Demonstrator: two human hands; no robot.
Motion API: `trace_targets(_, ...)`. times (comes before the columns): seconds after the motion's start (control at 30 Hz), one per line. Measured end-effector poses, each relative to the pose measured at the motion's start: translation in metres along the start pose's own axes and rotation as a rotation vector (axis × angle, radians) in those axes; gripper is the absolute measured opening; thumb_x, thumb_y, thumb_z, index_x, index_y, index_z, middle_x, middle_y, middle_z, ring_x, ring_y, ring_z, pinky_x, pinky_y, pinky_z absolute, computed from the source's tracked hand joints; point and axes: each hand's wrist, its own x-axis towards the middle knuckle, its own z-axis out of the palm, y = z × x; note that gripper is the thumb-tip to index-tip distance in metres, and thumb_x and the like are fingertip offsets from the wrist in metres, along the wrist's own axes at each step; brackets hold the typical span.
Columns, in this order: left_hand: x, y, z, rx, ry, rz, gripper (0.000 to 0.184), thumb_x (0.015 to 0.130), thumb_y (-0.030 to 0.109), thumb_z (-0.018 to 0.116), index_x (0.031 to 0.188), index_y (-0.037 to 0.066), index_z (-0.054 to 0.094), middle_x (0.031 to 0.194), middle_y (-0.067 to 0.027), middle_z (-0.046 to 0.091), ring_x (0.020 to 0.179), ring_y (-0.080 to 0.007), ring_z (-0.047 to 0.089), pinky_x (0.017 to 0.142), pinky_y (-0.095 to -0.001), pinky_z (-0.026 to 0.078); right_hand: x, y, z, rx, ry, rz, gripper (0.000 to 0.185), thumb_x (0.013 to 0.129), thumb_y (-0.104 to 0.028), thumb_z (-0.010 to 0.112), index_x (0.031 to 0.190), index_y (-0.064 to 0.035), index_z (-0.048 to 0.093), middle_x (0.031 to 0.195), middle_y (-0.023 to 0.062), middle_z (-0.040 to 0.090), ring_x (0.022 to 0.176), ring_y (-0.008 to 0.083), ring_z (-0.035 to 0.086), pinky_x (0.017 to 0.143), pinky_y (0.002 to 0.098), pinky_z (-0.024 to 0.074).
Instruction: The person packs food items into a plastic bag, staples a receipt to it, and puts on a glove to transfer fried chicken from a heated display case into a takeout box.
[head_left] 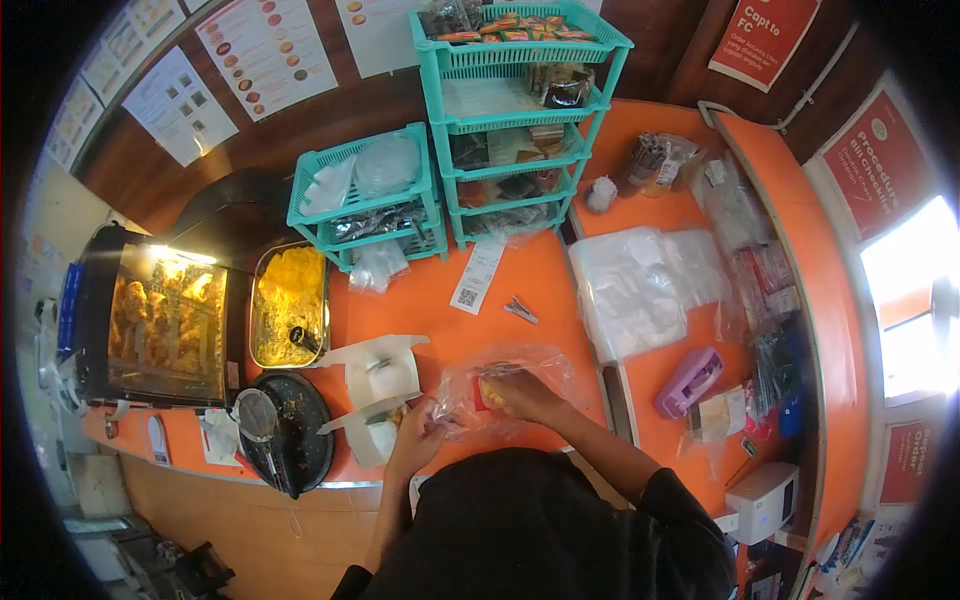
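A clear plastic bag (548, 368) lies spread on the orange counter in front of me. At its left edge my left hand (422, 436) is closed, pinching the thin plastic. My right hand (522, 396) reaches over the middle of the bag, its fingers closed around a small red-and-yellow item (482, 394); its kind is hard to make out, and the fingers cover part of it. Just left of the bag stand two open white paper boxes, a farther box (398, 378) and a nearer box (362, 440), each with a white rounded portion inside.
At left are a lit display case (165, 330) of fried food, a metal tray of yellow food (262, 330) and a black round tray (312, 425) with a strainer. Tongs-like clips (521, 310), a receipt (478, 277), teal racks (440, 90) and stacked plastic bags (630, 295) lie beyond.
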Motion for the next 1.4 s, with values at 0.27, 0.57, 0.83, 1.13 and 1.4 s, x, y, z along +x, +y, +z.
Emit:
trace_targets(0.27, 0.001, 0.014, 0.005, -0.065, 0.001, 0.005, 0.034, 0.081, -0.010, 0.054, 0.111, 0.001, 0.042, 0.093, -0.0073, 0.059, 0.088, -0.0144, 0.063, 0.078, -0.0285, 0.050, 0.003, -0.002, -0.004, -0.067, -0.202, 0.171, 0.068, 0.075, -0.001, 0.067, 0.139, -0.0030, 0.047, 0.135, 0.0213, 0.054, 0.126, 0.0373, 0.051, 0.107, 0.0443, 0.0410)
trace_targets(0.57, 0.002, 0.010, 0.006, -0.152, 0.043, 0.002, 0.045, 0.081, -0.010, 0.058, 0.118, 0.002, 0.037, 0.098, -0.0061, 0.052, 0.087, -0.0143, 0.060, 0.077, -0.0263, 0.049, -0.015, -0.027, -0.040, -0.359, -0.189, 0.170, 0.064, 0.075, -0.029, 0.079, 0.130, -0.0070, 0.055, 0.129, 0.0174, 0.058, 0.124, 0.0361, 0.053, 0.111, 0.0454, 0.0356)
trace_targets(0.83, 0.004, 0.003, -0.004, -0.020, 0.125, -0.028, 0.045, 0.077, -0.013, 0.050, 0.118, 0.003, 0.037, 0.096, -0.0067, 0.053, 0.085, -0.0129, 0.060, 0.070, -0.0250, 0.048, 0.068, 0.060, -0.146, 0.233, -0.046, 0.375, 0.026, 0.086, -0.017, 0.066, 0.107, -0.0019, 0.068, 0.100, 0.0155, 0.071, 0.093, 0.0307, 0.068, 0.083, 0.0372, 0.0530)
trace_targets(1.13, -0.005, 0.031, 0.004, -0.268, 0.122, -0.157, 0.057, 0.076, -0.014, 0.045, 0.129, 0.003, 0.034, 0.101, -0.0112, 0.057, 0.093, -0.0206, 0.063, 0.085, -0.0324, 0.052, 0.189, 0.287, -0.085, -0.268, 0.434, 0.470, 0.029, 0.083, -0.013, 0.061, 0.110, -0.0073, 0.069, 0.107, 0.0209, 0.069, 0.104, 0.0373, 0.064, 0.092, 0.0440, 0.0501)
trace_targets(1.4, 0.017, 0.036, -0.010, -0.217, 0.102, -0.303, 0.076, 0.076, -0.014, 0.044, 0.147, 0.004, 0.024, 0.107, -0.0104, 0.060, 0.097, -0.0214, 0.063, 0.090, -0.0343, 0.050, 0.235, 0.320, -0.080, -0.296, 0.496, 0.369, 0.052, 0.085, -0.021, 0.064, 0.135, -0.0081, 0.052, 0.144, 0.0210, 0.047, 0.130, 0.0427, 0.045, 0.109, 0.0482, 0.0372)
